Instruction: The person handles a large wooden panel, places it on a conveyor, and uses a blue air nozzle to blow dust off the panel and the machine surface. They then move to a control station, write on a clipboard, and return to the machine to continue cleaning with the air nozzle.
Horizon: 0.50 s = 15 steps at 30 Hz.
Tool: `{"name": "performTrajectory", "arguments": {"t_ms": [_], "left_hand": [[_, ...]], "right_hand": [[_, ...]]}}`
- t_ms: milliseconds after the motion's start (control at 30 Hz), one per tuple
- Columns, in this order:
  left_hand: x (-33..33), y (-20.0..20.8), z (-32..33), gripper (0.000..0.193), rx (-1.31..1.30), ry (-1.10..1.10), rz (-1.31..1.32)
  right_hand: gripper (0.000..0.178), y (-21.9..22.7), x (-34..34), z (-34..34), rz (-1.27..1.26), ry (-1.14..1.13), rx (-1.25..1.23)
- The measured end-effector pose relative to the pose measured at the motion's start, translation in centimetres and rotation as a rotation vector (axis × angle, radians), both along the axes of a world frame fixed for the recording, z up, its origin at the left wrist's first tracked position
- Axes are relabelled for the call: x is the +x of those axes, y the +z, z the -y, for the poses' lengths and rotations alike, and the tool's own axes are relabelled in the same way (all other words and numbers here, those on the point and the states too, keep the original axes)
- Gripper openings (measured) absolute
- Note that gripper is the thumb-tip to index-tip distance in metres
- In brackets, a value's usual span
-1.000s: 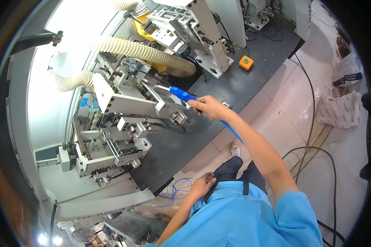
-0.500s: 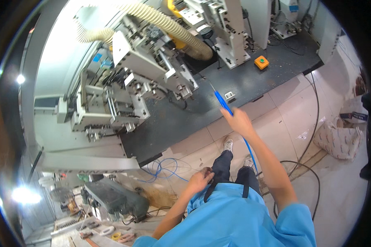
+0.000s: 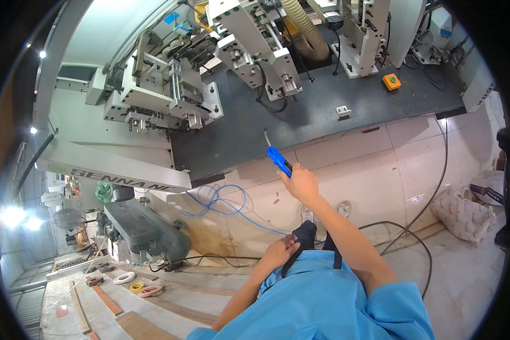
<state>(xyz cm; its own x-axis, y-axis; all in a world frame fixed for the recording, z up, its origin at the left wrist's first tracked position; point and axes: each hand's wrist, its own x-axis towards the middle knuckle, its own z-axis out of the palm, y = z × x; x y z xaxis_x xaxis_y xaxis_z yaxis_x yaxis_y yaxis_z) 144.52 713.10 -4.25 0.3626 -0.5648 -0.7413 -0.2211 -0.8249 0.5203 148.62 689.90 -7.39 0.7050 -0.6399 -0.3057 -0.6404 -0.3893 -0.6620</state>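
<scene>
My right hand (image 3: 300,184) is closed around the handle of a blue air blow gun (image 3: 279,160). Its thin metal nozzle (image 3: 267,137) points away from me, over the front part of the dark machine bed (image 3: 238,136). At my waist, my left hand (image 3: 280,252) has its fingers curled in. A thin blue air hose (image 3: 255,222) runs from a loose coil on the floor to beside those fingers. Whether they grip the hose is hidden.
Grey machine units (image 3: 153,93) stand along the bed. Farther right are a small white bracket (image 3: 343,111) and an orange box with a green button (image 3: 391,82). A green motor-like machine (image 3: 147,229) sits at left. A black cable (image 3: 425,238) crosses the floor near a white sack (image 3: 462,215).
My right hand and the blow gun have swung left and nearer to me. The view has shifted, showing more floor and the workbench at left. My left hand stays at my waist.
</scene>
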Motion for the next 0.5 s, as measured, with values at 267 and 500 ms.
{"name": "performTrajectory", "arguments": {"t_ms": [267,500], "left_hand": [[5.8,-0.2,-5.6,0.049,-0.062,0.072,0.064],[6.5,-0.9,-3.5,0.048,-0.033,-0.116,0.056]], "right_hand": [[0.069,1.5,3.7,-1.8,0.036,-0.025,0.068],[0.075,-0.9,-3.1,0.5,-0.095,-0.229,0.131]]}}
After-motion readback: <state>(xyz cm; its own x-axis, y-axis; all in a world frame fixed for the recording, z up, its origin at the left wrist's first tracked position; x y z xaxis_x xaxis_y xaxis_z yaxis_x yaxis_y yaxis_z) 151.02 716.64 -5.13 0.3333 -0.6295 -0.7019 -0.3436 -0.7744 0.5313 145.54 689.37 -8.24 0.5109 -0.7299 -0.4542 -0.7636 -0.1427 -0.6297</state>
